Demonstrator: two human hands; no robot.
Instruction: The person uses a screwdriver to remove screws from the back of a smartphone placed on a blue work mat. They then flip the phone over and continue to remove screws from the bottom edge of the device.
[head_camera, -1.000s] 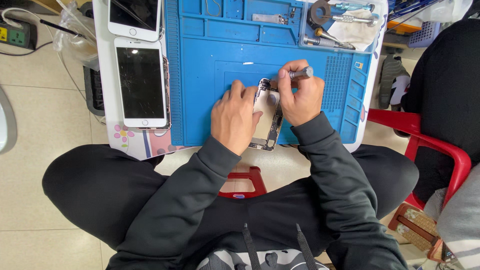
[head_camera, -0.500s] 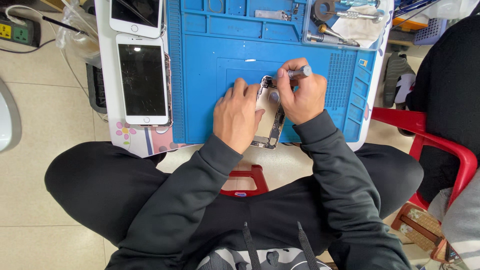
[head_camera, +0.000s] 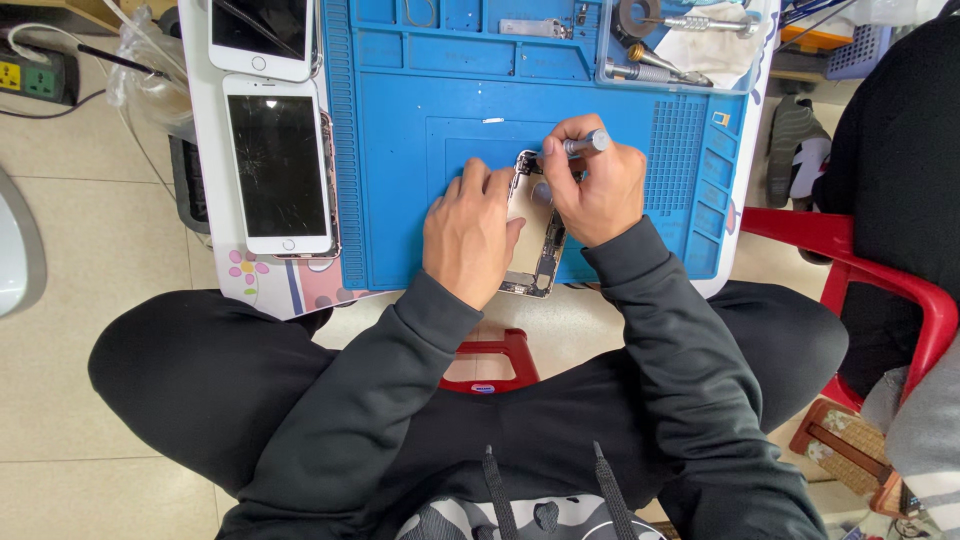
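Phone chassis (head_camera: 535, 235), opened and pale gold, lies on our blue work mat (head_camera: 420, 190); our left hand (head_camera: 468, 235) presses it flat, our right hand (head_camera: 597, 190) pinches a silver screwdriver (head_camera: 575, 147) above tiled floor (head_camera: 90, 200)

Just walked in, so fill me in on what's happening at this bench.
A person sits over a blue work mat with an opened phone lying on it. The left hand presses down on the phone, while the right hand holds a small metal screwdriver with its tip at the phone's upper end. Two white phones lie screen up to the left, and spare tools sit in the mat's top tray.
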